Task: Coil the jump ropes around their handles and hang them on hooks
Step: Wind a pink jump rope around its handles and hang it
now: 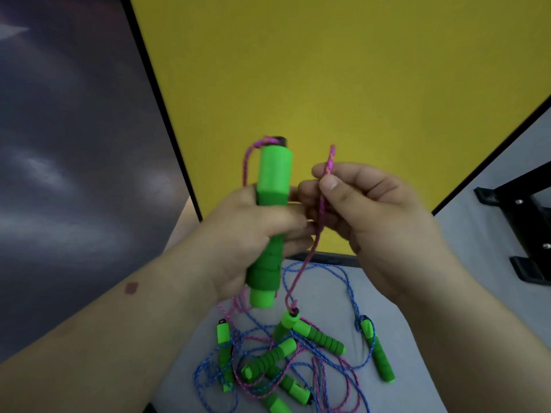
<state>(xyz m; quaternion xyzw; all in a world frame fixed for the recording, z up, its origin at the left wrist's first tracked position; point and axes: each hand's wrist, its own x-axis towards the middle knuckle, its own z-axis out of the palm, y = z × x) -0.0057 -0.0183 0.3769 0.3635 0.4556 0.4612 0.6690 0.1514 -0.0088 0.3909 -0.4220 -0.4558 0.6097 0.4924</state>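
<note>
My left hand (253, 234) grips a green foam handle (272, 180) upright at chest height. A pink cord loop (249, 156) leaves the handle's black top cap. My right hand (366, 216) pinches the pink rope (322, 201) between thumb and forefinger just right of the handle. That rope runs down to a second green handle (286, 321) hanging just above the table. Below lies a tangle of pink and blue ropes (298, 368) with several more green handles (377, 350) on the grey tabletop (334, 299). No hooks are in view.
A yellow panel (328, 70) stands behind the table, with a dark glossy panel (74, 144) to its left. A black metal bracket (524, 228) sits on the table at the right edge.
</note>
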